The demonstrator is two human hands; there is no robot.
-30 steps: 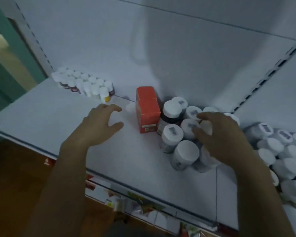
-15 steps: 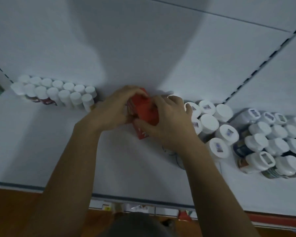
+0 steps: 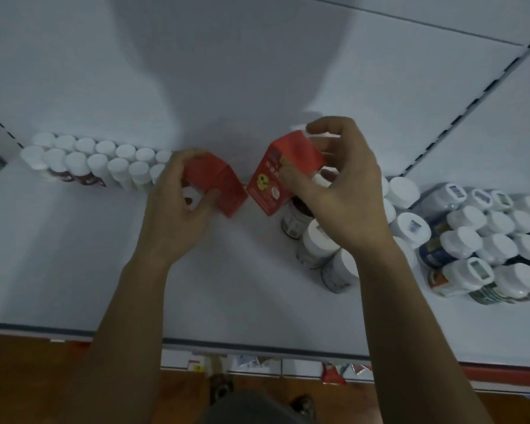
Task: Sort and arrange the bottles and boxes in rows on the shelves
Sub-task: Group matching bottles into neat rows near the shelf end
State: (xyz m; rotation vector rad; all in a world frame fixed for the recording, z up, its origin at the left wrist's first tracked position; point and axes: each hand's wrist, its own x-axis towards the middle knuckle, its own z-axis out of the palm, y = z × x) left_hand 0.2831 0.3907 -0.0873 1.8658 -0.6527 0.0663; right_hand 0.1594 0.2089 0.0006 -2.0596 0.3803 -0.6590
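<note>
Place: I judge this a shop; retail shelving stocked in bulk.
Fixture: white metal shelf [image 3: 251, 301] with flat back panel [image 3: 227, 71] and slotted upright [image 3: 471, 97].
Stock: many white-capped bottles [image 3: 98, 162] packed close in rows, with more of them further right; printed red boxes [image 3: 288, 166].
Edge: dark strip [image 3: 257, 344] along the shelf front.
Below: packaged goods [image 3: 331, 373] on a lower tier, blurred.
Floor: brown floor [image 3: 28, 381], wood-toned.

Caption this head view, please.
Left hand grips one red box, right hand a second red box, beside white-capped bottles on a shelf.
</note>
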